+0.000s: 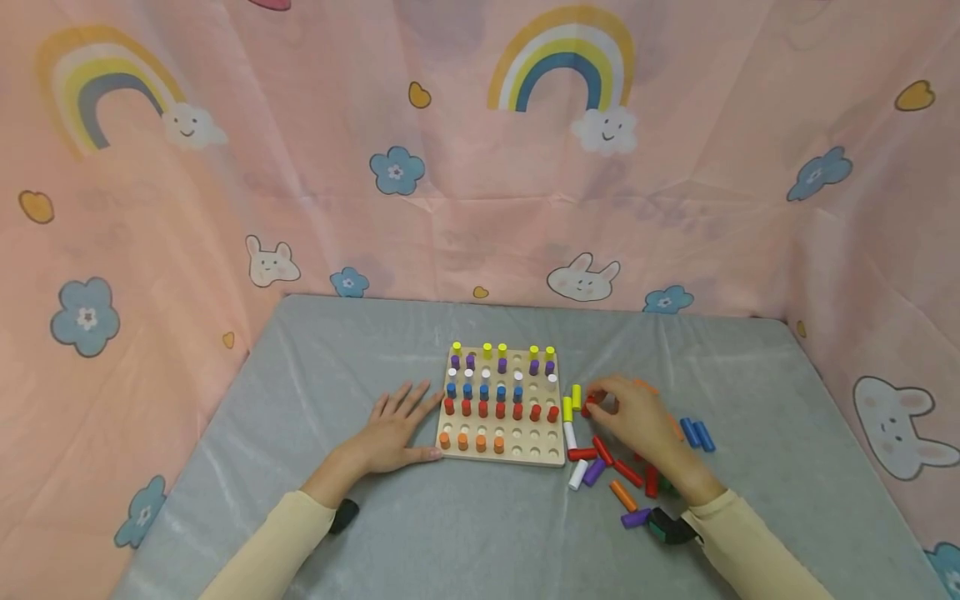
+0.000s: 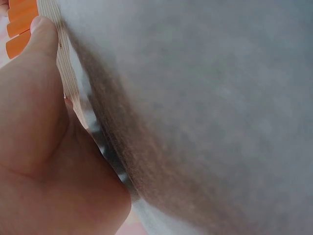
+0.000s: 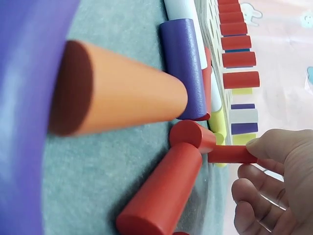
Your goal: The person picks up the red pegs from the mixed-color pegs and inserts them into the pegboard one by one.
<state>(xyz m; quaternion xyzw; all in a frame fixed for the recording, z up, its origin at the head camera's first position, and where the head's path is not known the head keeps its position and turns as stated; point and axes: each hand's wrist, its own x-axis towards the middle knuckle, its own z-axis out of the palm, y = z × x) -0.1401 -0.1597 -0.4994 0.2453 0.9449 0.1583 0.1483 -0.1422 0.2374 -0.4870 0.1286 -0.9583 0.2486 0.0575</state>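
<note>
A wooden pegboard (image 1: 534, 452) lies on the table with rows of yellow, purple, white, blue, red and orange pegs standing in its holes. My left hand (image 1: 390, 433) rests flat at its left edge, fingers spread, the thumb touching the near left corner. In the left wrist view the thumb lies along the board's side (image 2: 63, 63), close to orange pegs (image 2: 20, 29). Right of the board, my right hand (image 1: 637, 417) pinches a red peg (image 3: 232, 154) between thumb and forefinger, its other fingers loosely curled.
Loose pegs lie scattered right of the board: yellow (image 1: 576, 397), white (image 1: 578, 475), purple (image 1: 635, 518), orange (image 1: 623, 495), red (image 1: 628, 472) and blue (image 1: 703, 436). A grey cloth covers the table (image 1: 450, 533). Pink printed curtains (image 1: 450, 225) stand behind it and at both sides.
</note>
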